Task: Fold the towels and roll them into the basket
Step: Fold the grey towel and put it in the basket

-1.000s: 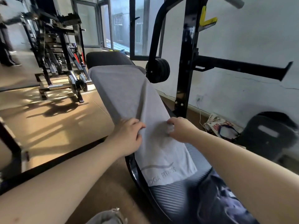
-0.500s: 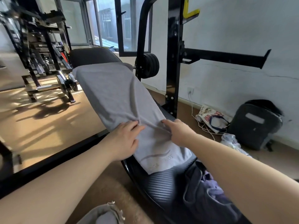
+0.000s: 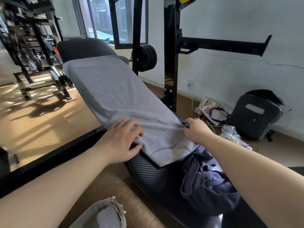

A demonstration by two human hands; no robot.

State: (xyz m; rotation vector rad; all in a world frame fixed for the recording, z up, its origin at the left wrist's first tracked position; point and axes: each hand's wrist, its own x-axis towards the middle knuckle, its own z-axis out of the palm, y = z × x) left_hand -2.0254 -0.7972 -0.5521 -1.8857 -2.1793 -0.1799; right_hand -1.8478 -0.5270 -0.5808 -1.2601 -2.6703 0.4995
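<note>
While a grey towel (image 3: 118, 92) lies lengthwise along a black padded bench (image 3: 148, 171), a person holds it at both long edges near its close end. The left hand (image 3: 118, 142) grips the left edge, fingers curled over the top and thumb tucked beneath the cloth. The right hand (image 3: 195, 130) pinches the right edge, where creases fan out across the fabric; its fingertips are hidden behind the knuckles. The towel's far end drapes over the bench's raised headrest, and part of the lettering printed at its near corner is too faint to read in full.

At the bottom of the frame a grey fabric basket (image 3: 98, 211) with a frayed rim is cut off by the picture's edge. A pale roll sits inside it, but whether that is a towel cannot be made out. A heap of dark blue cloth (image 3: 207, 191) rests on the bench's near end, partly covered by the right forearm.

Behind the bench stand a black rack upright (image 3: 171, 63) and a weight plate (image 3: 147, 58). By the wall sit a dark backpack (image 3: 253, 116) and a printed bag (image 3: 212, 111).
</note>
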